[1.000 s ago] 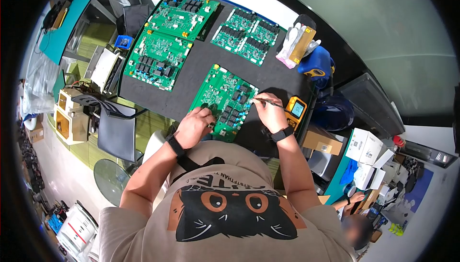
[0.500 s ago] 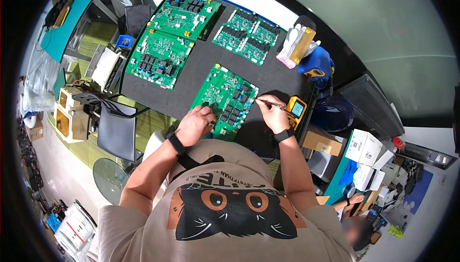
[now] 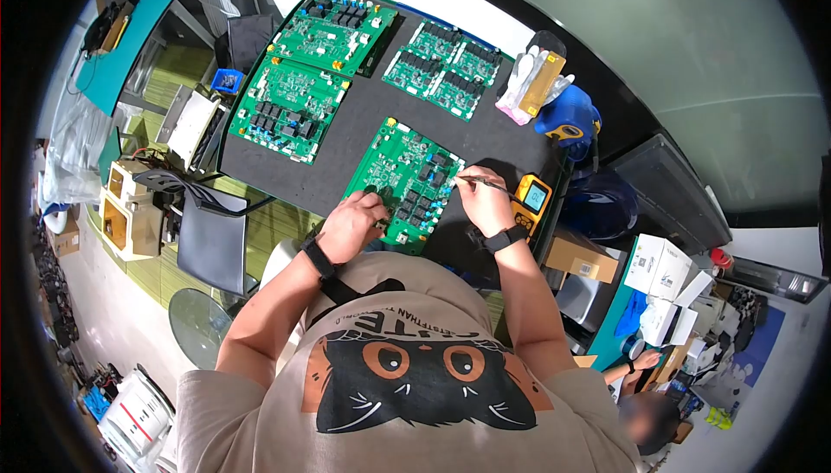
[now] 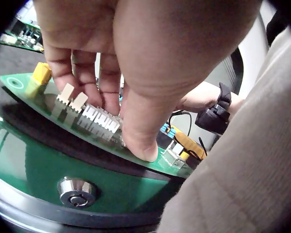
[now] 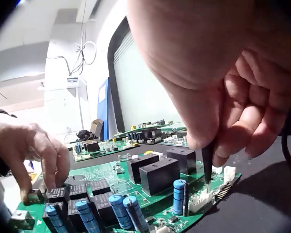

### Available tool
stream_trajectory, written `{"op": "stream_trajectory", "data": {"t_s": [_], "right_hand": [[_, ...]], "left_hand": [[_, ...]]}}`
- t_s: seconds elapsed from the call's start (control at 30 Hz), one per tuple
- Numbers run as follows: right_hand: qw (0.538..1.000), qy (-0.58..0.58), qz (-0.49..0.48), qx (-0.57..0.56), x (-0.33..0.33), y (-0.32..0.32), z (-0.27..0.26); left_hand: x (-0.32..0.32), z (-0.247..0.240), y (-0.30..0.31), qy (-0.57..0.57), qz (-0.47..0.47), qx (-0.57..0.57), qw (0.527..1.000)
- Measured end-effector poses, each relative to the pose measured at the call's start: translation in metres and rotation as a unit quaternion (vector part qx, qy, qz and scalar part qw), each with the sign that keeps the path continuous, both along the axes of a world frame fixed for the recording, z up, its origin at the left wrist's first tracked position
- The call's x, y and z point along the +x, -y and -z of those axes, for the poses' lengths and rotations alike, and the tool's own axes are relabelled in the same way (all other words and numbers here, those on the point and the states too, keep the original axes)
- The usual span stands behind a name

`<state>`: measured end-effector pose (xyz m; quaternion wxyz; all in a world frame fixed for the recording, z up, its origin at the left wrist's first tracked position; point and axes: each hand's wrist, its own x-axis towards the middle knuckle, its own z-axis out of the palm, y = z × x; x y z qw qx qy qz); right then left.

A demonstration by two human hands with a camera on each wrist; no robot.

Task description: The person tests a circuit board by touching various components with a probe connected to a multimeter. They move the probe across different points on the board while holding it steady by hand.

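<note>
A green circuit board (image 3: 400,174) with black relays (image 5: 160,175) and blue cylindrical components (image 5: 120,211) lies in front of me. My left hand (image 3: 352,229) grips its near left edge. In the left wrist view the thumb (image 4: 140,143) presses on the board beside a row of white connectors (image 4: 99,121), with the other fingers bent behind them. At the right edge, my right hand (image 3: 486,205) pinches a slim dark pen-like tool (image 5: 208,162) between thumb and fingers. Its thin pale tip stands in a white connector (image 5: 201,200) at the board's edge.
Two larger green boards (image 3: 290,105) lie at the left of the dark mat (image 3: 359,114), and several smaller ones (image 3: 441,66) at the back. A yellow meter (image 3: 531,196) stands beside my right hand. Gloves with a brown box (image 3: 541,88) and a blue device (image 3: 567,118) sit behind it.
My right hand with the tool shifted slightly right, off the board's edge, half a second ago; now it is back at the edge connectors. The left hand has stayed in place.
</note>
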<state>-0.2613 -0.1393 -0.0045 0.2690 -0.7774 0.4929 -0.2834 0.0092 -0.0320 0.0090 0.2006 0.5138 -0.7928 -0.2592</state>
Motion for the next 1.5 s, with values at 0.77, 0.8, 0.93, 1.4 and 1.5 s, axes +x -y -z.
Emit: {"op": "stream_trajectory", "data": {"t_s": [0.77, 0.8, 0.93, 1.4, 1.5], "right_hand": [[0.984, 0.129, 0.042, 0.119, -0.025, -0.005, 0.014], [0.982, 0.139, 0.044, 0.121, -0.025, -0.005, 0.016], [0.975, 0.177, 0.043, 0.125, -0.029, -0.005, 0.028], [0.970, 0.189, 0.057, 0.140, -0.032, -0.008, 0.031], [0.968, 0.200, 0.058, 0.142, -0.031, -0.009, 0.028]], "left_hand": [[-0.002, -0.002, -0.001, 0.025, -0.002, 0.003, 1.000], [-0.001, -0.001, -0.001, 0.024, 0.000, 0.005, 1.000], [-0.001, -0.001, -0.001, 0.021, 0.004, 0.016, 1.000], [-0.001, 0.000, 0.000, 0.018, 0.008, 0.004, 1.000], [0.000, 0.004, 0.000, 0.018, 0.010, -0.002, 1.000]]}}
